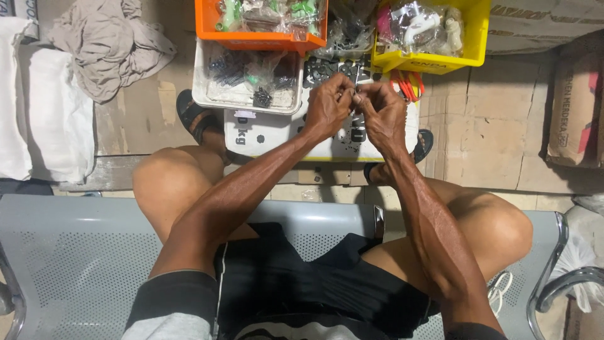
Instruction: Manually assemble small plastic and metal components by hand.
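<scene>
- Nearest: grey perforated bench [82, 252], knees apart.
- Left hand [328, 108] and right hand [379, 113] touching, both grips pinched on a small dark part [350, 96] above the white box [277, 135].
- Likely risk: part slipping into the clear tray [246, 82] clutter.

Perforated matt metal bench [75, 252]; glossy plastic orange bin [251, 39]; crumpled cloth [107, 44].

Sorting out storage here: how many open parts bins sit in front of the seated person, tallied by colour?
Orange plastic bin: 1
Yellow plastic bin: 1
Clear plastic tray: 1
Total: 3
The left hand and right hand meet over them, pinching a small part too hidden to identify.
</scene>
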